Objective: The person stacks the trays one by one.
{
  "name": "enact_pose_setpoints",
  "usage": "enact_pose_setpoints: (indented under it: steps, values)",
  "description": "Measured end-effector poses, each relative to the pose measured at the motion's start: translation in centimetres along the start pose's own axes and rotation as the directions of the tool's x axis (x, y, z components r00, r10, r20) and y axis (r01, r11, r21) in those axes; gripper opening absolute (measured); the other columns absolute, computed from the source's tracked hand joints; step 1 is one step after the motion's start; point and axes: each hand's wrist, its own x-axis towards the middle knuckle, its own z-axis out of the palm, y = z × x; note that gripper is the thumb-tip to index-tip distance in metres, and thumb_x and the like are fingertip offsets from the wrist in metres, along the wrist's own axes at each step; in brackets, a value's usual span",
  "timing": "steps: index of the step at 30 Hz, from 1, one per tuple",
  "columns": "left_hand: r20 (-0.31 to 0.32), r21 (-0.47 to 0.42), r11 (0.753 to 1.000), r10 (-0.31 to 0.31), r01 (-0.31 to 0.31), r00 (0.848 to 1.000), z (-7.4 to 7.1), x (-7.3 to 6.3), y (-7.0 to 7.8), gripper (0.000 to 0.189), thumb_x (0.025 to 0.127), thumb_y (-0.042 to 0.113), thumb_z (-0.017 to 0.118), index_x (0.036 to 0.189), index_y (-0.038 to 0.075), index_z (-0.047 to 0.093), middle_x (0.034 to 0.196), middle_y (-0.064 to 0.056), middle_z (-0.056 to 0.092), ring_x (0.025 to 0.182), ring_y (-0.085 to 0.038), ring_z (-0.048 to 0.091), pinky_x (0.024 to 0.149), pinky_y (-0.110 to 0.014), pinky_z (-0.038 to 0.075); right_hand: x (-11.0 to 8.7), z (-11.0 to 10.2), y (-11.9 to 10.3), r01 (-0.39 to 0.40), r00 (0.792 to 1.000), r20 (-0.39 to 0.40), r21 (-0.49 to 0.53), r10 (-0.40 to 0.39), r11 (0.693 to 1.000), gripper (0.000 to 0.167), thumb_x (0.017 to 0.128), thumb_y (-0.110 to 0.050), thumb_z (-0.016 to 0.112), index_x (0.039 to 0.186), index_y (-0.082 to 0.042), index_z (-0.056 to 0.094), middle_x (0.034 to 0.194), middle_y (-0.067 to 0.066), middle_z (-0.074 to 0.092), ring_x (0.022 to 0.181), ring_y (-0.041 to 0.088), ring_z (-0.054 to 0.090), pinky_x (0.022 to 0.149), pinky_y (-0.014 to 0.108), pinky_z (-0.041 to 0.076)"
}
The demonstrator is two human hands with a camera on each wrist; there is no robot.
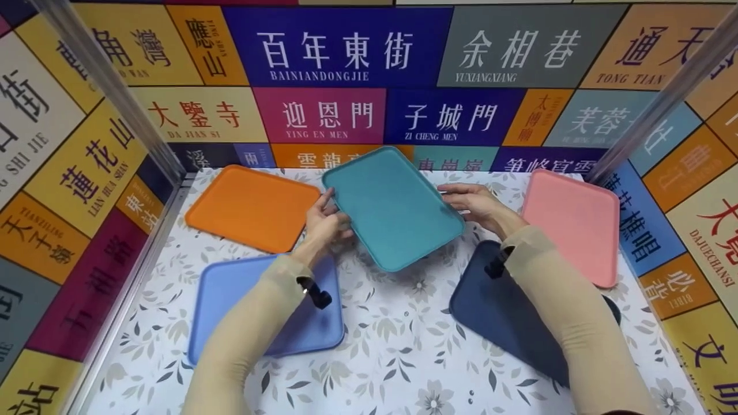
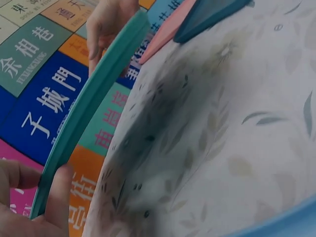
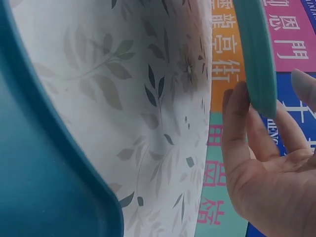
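A teal tray (image 1: 398, 207) is held tilted above the table, its shadow falling on the cloth in the left wrist view. My left hand (image 1: 326, 222) pinches its left edge, with thumb and fingers on opposite faces of the rim (image 2: 94, 103). At the tray's right edge my right hand (image 1: 481, 204) touches it with extended fingers. In the right wrist view the fingers of that hand (image 3: 276, 173) lie against the tray's corner (image 3: 259, 64), and the thumb stands apart from it.
On the flower-patterned tablecloth (image 1: 398, 357) lie an orange tray (image 1: 253, 207) at back left, a periwinkle blue tray (image 1: 230, 294) under my left forearm, a dark navy tray (image 1: 496, 311) under my right forearm, and a pink tray (image 1: 571, 230) at right. Sign-printed panels (image 1: 334, 46) enclose the table.
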Motion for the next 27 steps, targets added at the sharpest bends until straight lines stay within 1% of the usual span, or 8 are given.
enact_pose_setpoints:
  steps: [5, 8, 10, 13, 15, 18, 23, 27]
  values:
    - [0.100, 0.010, 1.000, -0.025, 0.024, 0.995, -0.8, 0.8, 0.8, 0.101, 0.089, -0.019, 0.060, 0.176, 0.026, 0.039, 0.124, -0.009, 0.074, 0.060, -0.014, 0.068, 0.047, -0.026, 0.057, 0.2, 0.0, -0.1, 0.022, 1.000, 0.013, -0.039, -0.022, 0.999, 0.054, 0.111, -0.024, 0.072, 0.164, -0.021, 0.061, 0.168, 0.016, 0.061, 0.130, 0.019, 0.074, 0.111, 0.042, 0.062]
    - [0.160, -0.005, 0.999, -0.046, 0.047, 0.986, -1.2, 1.1, 1.1, 0.101, 0.089, -0.020, 0.060, 0.176, 0.026, 0.040, 0.093, 0.002, 0.057, 0.049, -0.012, 0.053, 0.045, -0.025, 0.055, 0.2, -0.1, -0.1, 0.052, 0.998, 0.033, -0.064, -0.050, 0.997, 0.058, 0.109, -0.016, 0.073, 0.165, -0.020, 0.059, 0.167, 0.018, 0.061, 0.117, 0.011, 0.076, 0.100, 0.035, 0.066]
    - [0.198, -0.025, 0.998, -0.055, 0.061, 0.979, -1.4, 1.4, 1.3, 0.100, 0.090, -0.021, 0.059, 0.176, 0.025, 0.040, 0.087, 0.004, 0.048, 0.049, -0.011, 0.052, 0.045, -0.026, 0.056, 0.2, -0.2, 0.0, 0.074, 0.996, 0.053, -0.065, -0.071, 0.995, 0.064, 0.106, -0.007, 0.073, 0.167, -0.020, 0.056, 0.167, 0.020, 0.060, 0.112, 0.010, 0.077, 0.094, 0.033, 0.068]
    - [0.246, -0.056, 0.994, -0.077, 0.094, 0.966, -1.8, 1.6, 1.5, 0.098, 0.092, -0.022, 0.057, 0.176, 0.025, 0.039, 0.097, 0.001, 0.063, 0.053, -0.015, 0.060, 0.046, -0.027, 0.058, 0.2, -0.3, 0.2, 0.096, 0.992, 0.088, -0.072, -0.089, 0.993, 0.075, 0.102, 0.002, 0.074, 0.170, -0.022, 0.053, 0.167, 0.022, 0.058, 0.106, 0.010, 0.077, 0.086, 0.032, 0.069]
    - [0.271, -0.064, 0.992, -0.089, 0.111, 0.958, -2.1, 1.7, 1.6, 0.097, 0.094, -0.022, 0.055, 0.177, 0.026, 0.039, 0.122, -0.008, 0.074, 0.060, -0.020, 0.069, 0.048, -0.028, 0.060, 0.3, -0.3, 0.3, 0.106, 0.989, 0.112, -0.076, -0.097, 0.991, 0.080, 0.099, 0.003, 0.076, 0.171, -0.024, 0.051, 0.166, 0.022, 0.057, 0.102, 0.011, 0.077, 0.083, 0.032, 0.069]
    - [0.291, -0.051, 0.991, -0.103, 0.123, 0.951, -2.4, 2.0, 1.8, 0.097, 0.095, -0.022, 0.054, 0.176, 0.028, 0.039, 0.149, -0.017, 0.071, 0.072, -0.025, 0.078, 0.052, -0.031, 0.063, 0.2, -0.2, 0.4, 0.117, 0.985, 0.136, -0.092, -0.104, 0.989, 0.084, 0.097, 0.003, 0.078, 0.171, -0.026, 0.050, 0.161, 0.020, 0.057, 0.096, 0.011, 0.075, 0.078, 0.031, 0.069]
    - [0.249, 0.068, 0.997, -0.060, 0.044, 0.967, -2.2, 2.6, 2.1, 0.085, 0.099, -0.016, 0.061, 0.173, 0.023, 0.046, 0.158, -0.023, 0.066, 0.101, -0.022, 0.081, 0.081, -0.040, 0.071, 0.1, 0.0, 0.8, 0.132, 0.986, 0.117, -0.086, -0.122, 0.987, 0.083, 0.095, 0.006, 0.076, 0.169, -0.024, 0.053, 0.144, 0.011, 0.062, 0.085, 0.011, 0.073, 0.073, 0.031, 0.069]
    - [0.214, 0.184, 0.983, -0.027, -0.013, 0.976, -1.8, 3.0, 2.3, 0.076, 0.101, -0.010, 0.066, 0.170, 0.017, 0.051, 0.157, -0.022, 0.067, 0.109, -0.021, 0.079, 0.096, -0.043, 0.069, 0.2, 0.2, 1.2, 0.142, 0.987, 0.082, -0.061, -0.136, 0.988, 0.083, 0.095, 0.009, 0.073, 0.169, -0.024, 0.053, 0.139, 0.010, 0.065, 0.083, 0.010, 0.074, 0.073, 0.031, 0.070]
